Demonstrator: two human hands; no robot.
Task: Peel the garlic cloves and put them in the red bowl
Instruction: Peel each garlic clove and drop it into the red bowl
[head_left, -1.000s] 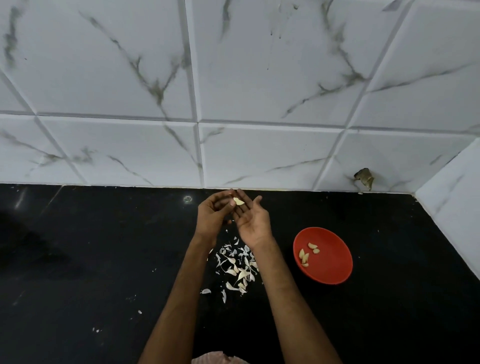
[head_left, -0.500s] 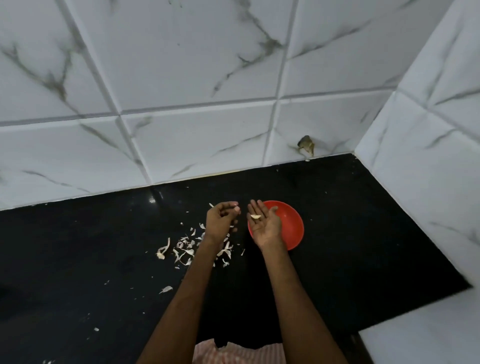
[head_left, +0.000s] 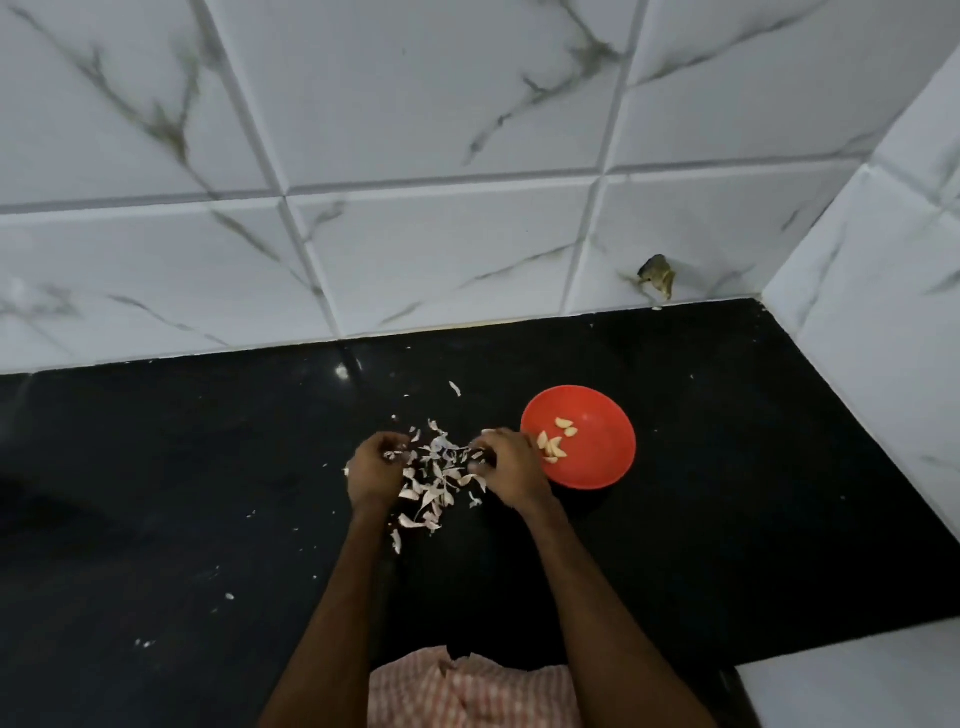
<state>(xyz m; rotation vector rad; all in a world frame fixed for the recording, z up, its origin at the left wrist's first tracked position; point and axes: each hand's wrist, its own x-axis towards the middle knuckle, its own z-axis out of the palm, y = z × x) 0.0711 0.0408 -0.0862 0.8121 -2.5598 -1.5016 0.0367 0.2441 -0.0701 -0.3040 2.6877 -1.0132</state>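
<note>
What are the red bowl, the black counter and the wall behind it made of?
Red bowl: probably plastic, going by its uniform bright colour, thin rim and dull sheen.
Black counter: likely polished stone such as granite. It is glossy and mirrors a light spot.
Wall: apparently glazed ceramic tiles, white with grey marble-like veins and visible joint lines.

peeled cloves (head_left: 554, 446) in red bowl (head_left: 597, 415)

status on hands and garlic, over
Left hand and right hand at the pile of papery white garlic skins, fingers curled, grip contents unclear. Several peeled pale garlic cloves in round red bowl. Nothing blocking bowl.
</note>
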